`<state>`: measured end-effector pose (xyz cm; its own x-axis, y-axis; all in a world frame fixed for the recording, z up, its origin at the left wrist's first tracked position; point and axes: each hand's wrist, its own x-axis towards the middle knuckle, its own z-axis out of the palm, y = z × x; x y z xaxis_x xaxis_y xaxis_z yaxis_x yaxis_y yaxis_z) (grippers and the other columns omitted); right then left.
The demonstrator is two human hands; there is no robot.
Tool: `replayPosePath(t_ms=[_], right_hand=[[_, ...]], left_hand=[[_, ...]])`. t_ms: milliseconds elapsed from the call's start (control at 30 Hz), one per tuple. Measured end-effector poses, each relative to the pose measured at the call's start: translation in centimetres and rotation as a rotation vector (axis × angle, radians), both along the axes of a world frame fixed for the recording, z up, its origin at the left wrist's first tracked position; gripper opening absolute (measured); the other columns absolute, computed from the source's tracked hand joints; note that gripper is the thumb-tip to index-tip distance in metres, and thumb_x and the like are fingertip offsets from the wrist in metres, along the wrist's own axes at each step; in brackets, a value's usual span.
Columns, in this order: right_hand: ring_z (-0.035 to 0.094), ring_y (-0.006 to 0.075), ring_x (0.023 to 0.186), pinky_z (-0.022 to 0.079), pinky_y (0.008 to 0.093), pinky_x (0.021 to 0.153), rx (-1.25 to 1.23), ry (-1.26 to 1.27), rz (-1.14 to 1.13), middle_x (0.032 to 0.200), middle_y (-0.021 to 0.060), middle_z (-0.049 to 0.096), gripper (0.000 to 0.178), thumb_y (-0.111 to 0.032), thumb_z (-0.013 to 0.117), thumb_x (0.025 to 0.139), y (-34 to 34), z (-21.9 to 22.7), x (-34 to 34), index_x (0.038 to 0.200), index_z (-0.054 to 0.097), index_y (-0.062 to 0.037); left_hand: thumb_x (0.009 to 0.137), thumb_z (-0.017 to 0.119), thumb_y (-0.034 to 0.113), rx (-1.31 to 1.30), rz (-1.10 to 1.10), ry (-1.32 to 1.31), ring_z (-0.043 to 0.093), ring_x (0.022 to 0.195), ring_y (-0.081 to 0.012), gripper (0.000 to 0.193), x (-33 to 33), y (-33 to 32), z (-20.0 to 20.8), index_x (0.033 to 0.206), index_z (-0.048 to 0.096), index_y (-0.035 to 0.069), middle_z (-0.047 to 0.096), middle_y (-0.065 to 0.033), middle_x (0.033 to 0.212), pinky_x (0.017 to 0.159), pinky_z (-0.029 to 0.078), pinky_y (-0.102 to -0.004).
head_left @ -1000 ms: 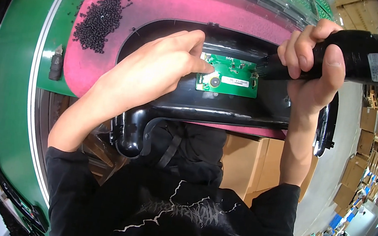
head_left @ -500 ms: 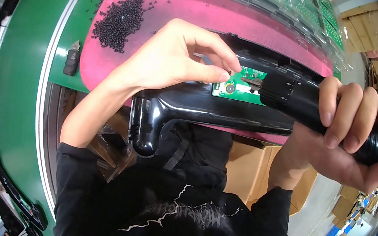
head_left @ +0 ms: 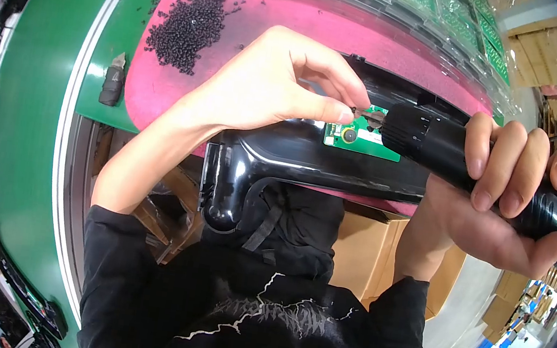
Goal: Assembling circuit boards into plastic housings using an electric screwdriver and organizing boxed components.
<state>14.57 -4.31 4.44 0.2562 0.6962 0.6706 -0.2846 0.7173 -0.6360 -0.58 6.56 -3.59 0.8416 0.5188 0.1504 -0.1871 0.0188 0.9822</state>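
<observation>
My right hand (head_left: 494, 195) is wrapped around a black electric screwdriver (head_left: 430, 141), held nearly level with its bit to the left. Thumb and fingers of my left hand (head_left: 270, 78) pinch a tiny dark screw (head_left: 355, 111) at the tip of the bit. Just beneath both hands lies a green circuit board (head_left: 375, 149), partly covered by the fingers and the tool. The board sits in a long glossy black plastic housing (head_left: 321, 169), whose rounded end curves toward me at the left.
A pink mat (head_left: 254, 37) carries a heap of small black screws (head_left: 188, 32) at its far left. Clear plastic trays (head_left: 384, 12) with green boards line the back. On the green bench rests a dark wrapped stub (head_left: 113, 85). A cardboard box (head_left: 367, 249) stands below the mat's front edge.
The screwdriver's bit and the pinched screw have come together, where a small gap showed before. The whole scene has shifted slightly to the right in view.
</observation>
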Motion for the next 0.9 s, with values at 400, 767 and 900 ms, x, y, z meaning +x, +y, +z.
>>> replayPosePath(t_ms=[400, 767, 900], right_hand=[[0.038, 0.0088, 0.046, 0.033, 0.0261, 0.052, -0.063, -0.208, 0.131, 0.062, -0.002, 0.044, 0.043, -0.049, 0.051, 0.082, 1.8, -1.8, 1.4, 0.098, 0.049, -0.0089], [0.04, 0.0127, 0.045, 0.038, 0.0278, 0.048, -0.178, -0.226, 0.103, 0.058, 0.0067, 0.046, 0.027, -0.025, 0.054, 0.085, 3.1, -3.8, 1.3, 0.101, 0.045, -0.0041], [0.036, 0.0104, 0.045, 0.034, 0.0289, 0.05, -0.25, -0.335, 0.003, 0.059, 0.0008, 0.042, 0.031, -0.037, 0.046, 0.086, 3.2, -3.7, 0.9, 0.095, 0.045, -0.0068]], left_hand=[[0.079, 0.061, -0.002, 0.244, 0.119, 0.134, 0.057, 0.072, -0.0079, 0.034, 0.5, -0.4, -0.9, 0.112, 0.056, 0.003, 0.062, -0.003, 0.078, 0.061, 0.047, -0.0218], [0.078, 0.055, -0.005, 0.472, 0.235, 0.128, 0.061, 0.07, -0.0178, 0.031, 0.3, -0.4, -1.2, 0.107, 0.056, 0.005, 0.061, -0.0088, 0.075, 0.068, 0.049, -0.0289], [0.077, 0.054, -0.005, 0.515, 0.237, 0.135, 0.062, 0.074, -0.024, 0.031, 0.4, -0.3, -1.3, 0.106, 0.056, 0.004, 0.062, -0.0109, 0.078, 0.071, 0.049, -0.032]])
